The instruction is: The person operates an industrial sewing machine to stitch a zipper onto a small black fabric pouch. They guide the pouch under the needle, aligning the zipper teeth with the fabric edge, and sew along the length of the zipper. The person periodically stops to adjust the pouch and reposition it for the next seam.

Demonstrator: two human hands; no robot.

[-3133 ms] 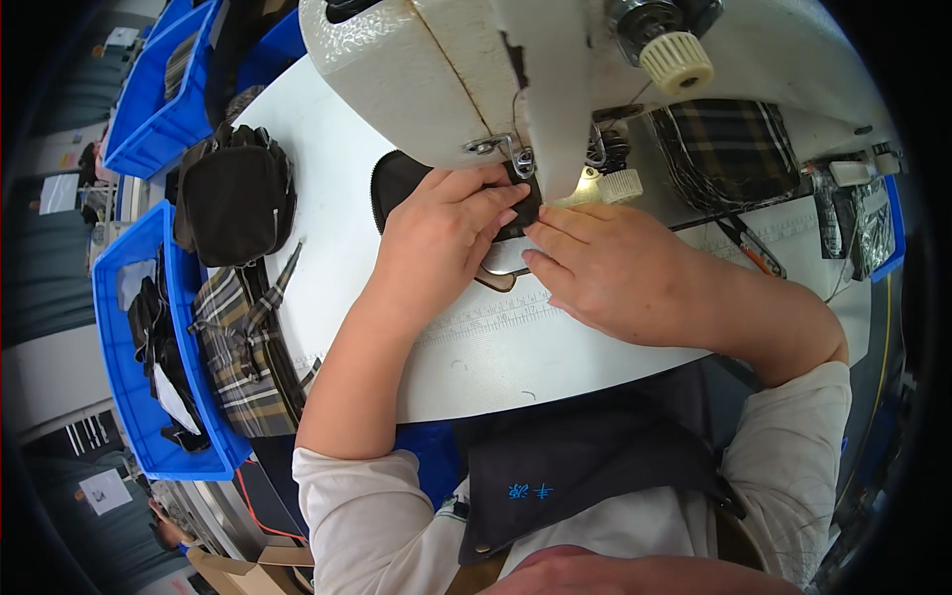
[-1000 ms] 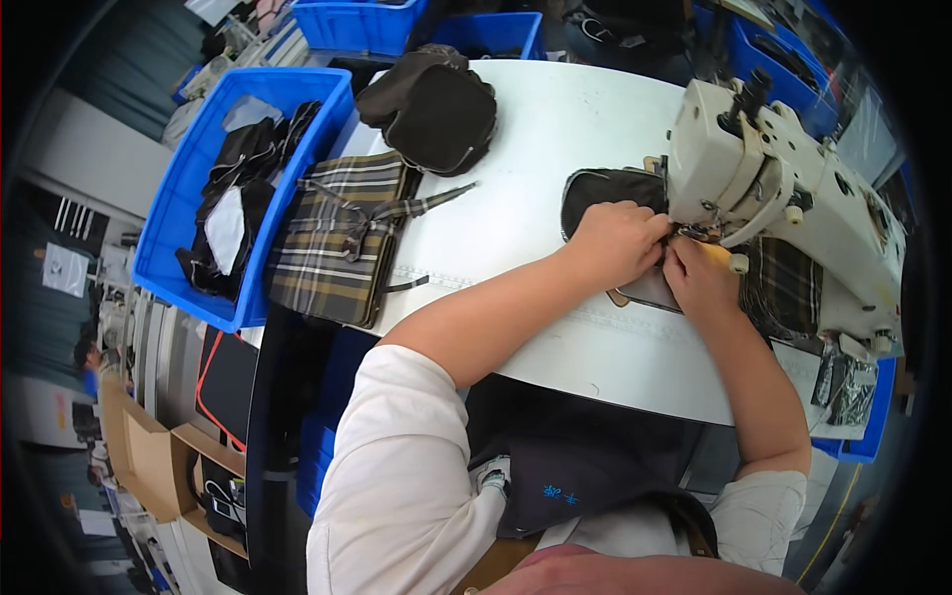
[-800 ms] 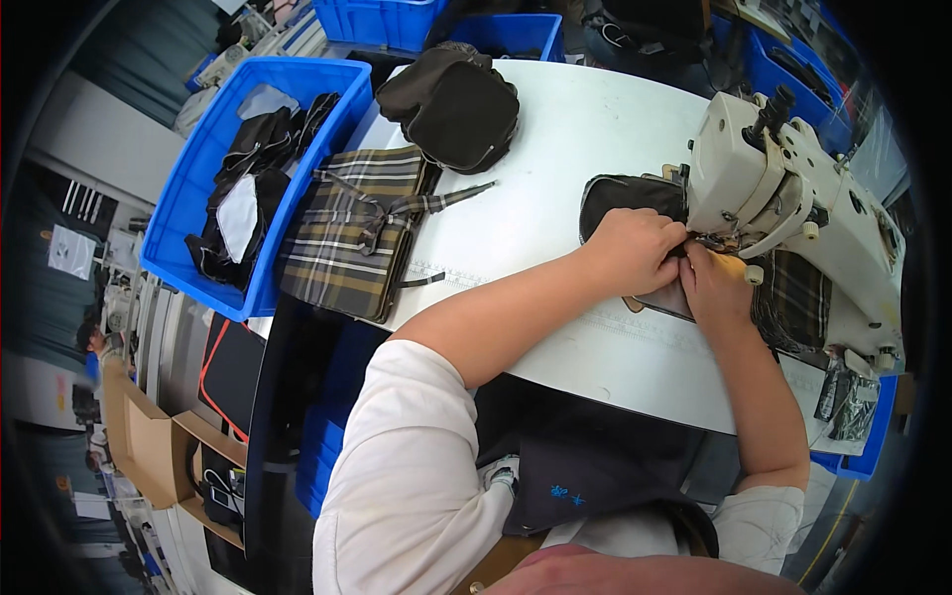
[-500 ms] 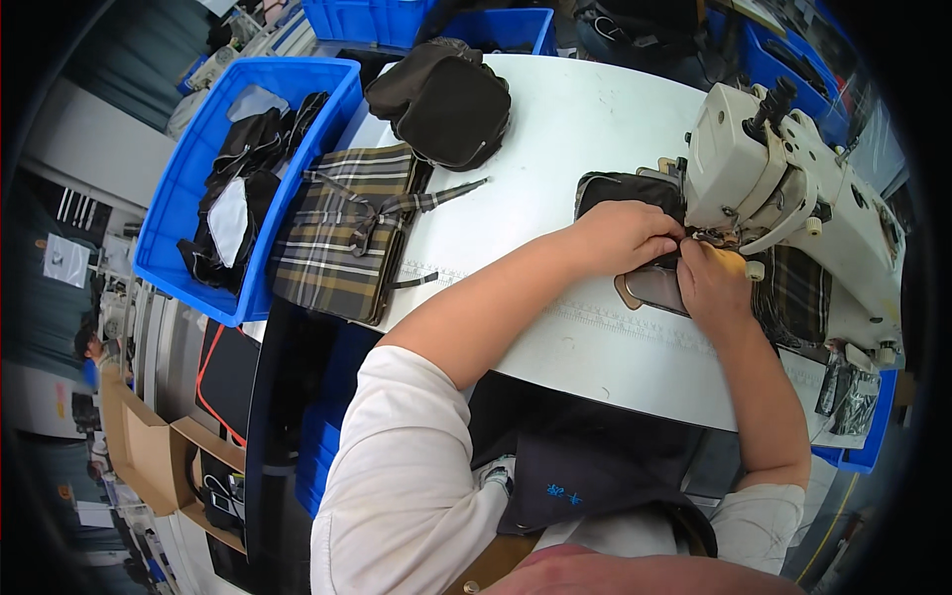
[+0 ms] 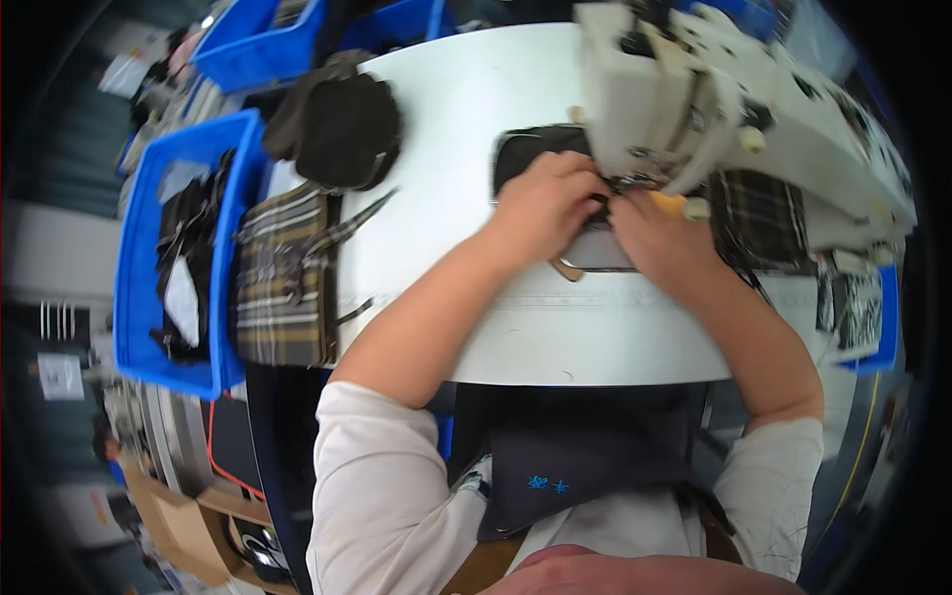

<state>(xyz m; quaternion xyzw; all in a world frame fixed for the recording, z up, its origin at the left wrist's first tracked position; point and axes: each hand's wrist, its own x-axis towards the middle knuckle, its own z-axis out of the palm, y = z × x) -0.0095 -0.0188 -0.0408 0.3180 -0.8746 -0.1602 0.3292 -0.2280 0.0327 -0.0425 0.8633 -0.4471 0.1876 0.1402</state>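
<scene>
My left hand (image 5: pixel 551 206) lies on a black fabric piece (image 5: pixel 528 149), fingers curled and pinching its edge beside the needle of a white sewing machine (image 5: pixel 627 99). Just across the presser-foot area, my right hand (image 5: pixel 659 230) has its fingertips closed on the near edge of the same piece. The two sets of fingertips almost meet. What lies directly under the needle is hidden by my fingers and blurred. A plaid fabric piece (image 5: pixel 762 213) rests under the machine's arm, right of my right hand.
On the white table (image 5: pixel 466 332), folded plaid fabric with ties (image 5: pixel 283 288) lies at the left, below a dark rounded pouch (image 5: pixel 347 124). A blue bin (image 5: pixel 129 288) of dark pieces stands farther left. Clear plastic packets (image 5: pixel 851 307) sit at the right edge, and an open cardboard box (image 5: pixel 178 521) is lower left.
My view has turned, so the table and machine appear shifted leftward and blurred. Both hands stay at the needle on the black fabric piece, with little change in their hold.
</scene>
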